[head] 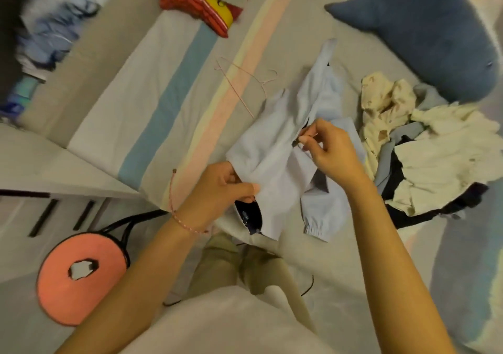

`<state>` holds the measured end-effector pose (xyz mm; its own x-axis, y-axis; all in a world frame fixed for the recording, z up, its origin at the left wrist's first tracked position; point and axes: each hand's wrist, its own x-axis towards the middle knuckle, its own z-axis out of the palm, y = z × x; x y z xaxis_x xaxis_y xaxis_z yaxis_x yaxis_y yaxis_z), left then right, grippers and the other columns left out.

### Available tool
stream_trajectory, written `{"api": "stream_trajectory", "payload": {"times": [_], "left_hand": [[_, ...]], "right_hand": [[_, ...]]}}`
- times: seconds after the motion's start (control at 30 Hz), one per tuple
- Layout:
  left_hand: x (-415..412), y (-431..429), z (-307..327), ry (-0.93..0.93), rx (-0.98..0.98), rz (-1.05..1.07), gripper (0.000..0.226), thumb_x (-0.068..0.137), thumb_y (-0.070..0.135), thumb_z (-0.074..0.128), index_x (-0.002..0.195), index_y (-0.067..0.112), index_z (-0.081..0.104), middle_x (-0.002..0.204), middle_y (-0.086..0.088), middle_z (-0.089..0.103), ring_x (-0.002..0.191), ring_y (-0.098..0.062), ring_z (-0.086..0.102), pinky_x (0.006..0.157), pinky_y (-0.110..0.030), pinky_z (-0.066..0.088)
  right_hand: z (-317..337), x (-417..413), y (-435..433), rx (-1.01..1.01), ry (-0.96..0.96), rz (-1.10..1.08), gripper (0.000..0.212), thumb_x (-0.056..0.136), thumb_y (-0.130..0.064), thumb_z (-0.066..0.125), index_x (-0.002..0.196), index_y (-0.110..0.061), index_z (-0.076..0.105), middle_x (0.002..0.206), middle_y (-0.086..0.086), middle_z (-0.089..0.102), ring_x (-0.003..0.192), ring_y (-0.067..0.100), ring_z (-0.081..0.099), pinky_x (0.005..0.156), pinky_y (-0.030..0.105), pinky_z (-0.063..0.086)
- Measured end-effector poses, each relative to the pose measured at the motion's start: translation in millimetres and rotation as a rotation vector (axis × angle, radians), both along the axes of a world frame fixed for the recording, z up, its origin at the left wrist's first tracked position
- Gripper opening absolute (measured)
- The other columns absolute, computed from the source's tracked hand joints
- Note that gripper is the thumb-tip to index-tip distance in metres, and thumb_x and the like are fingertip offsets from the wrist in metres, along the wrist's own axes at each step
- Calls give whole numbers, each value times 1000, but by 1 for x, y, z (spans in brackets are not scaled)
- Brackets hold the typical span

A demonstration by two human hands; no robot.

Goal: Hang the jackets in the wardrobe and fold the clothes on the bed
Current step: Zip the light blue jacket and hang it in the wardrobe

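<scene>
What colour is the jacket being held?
The jacket is pale blue, dark navy inside; head view.

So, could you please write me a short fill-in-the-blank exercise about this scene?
The left hand and right hand hold a light ___ jacket.
The pink wire hanger lies on the ___.
A bracelet circles the ___ wrist.
The unfolded clothes pile lies on the jacket's ___ side.
Missing words: blue; bed; left; right.
</scene>
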<state>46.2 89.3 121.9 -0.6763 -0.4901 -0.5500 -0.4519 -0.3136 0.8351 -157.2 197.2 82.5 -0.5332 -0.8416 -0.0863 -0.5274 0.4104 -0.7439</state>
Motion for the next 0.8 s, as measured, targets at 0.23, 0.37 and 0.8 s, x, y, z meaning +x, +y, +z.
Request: {"api": "stream_trajectory", "payload": {"times": [0.23, 0.37, 0.8], "left_hand": [[11, -11, 51, 42, -15, -171, 17, 79, -9, 63, 96, -4, 65, 79, -12, 70, 61, -9, 64, 55, -16, 51], [23, -21, 66, -64, -84, -381, 15, 77, -5, 69, 92, -6, 66, 83, -17, 69, 71, -18, 63, 60, -22, 52], [-35, 5, 40, -358, -770, -624, 30, 87, 32, 63, 110, 14, 64, 94, -6, 66, 96, -26, 61, 67, -27, 40]], "right_hand": [[-9, -49, 13, 128, 63, -194, 18, 96, -19, 51, 82, -9, 47, 88, 16, 66, 83, 34, 61, 70, 49, 49], [-15, -59, 35, 147, 14, -409, 20, 97, -13, 48, 78, -14, 42, 88, 22, 65, 84, 37, 62, 71, 47, 49], [51, 79, 19, -105, 180, -128, 22, 95, -28, 42, 88, -8, 49, 73, 8, 58, 59, 28, 53, 52, 44, 42]]}}
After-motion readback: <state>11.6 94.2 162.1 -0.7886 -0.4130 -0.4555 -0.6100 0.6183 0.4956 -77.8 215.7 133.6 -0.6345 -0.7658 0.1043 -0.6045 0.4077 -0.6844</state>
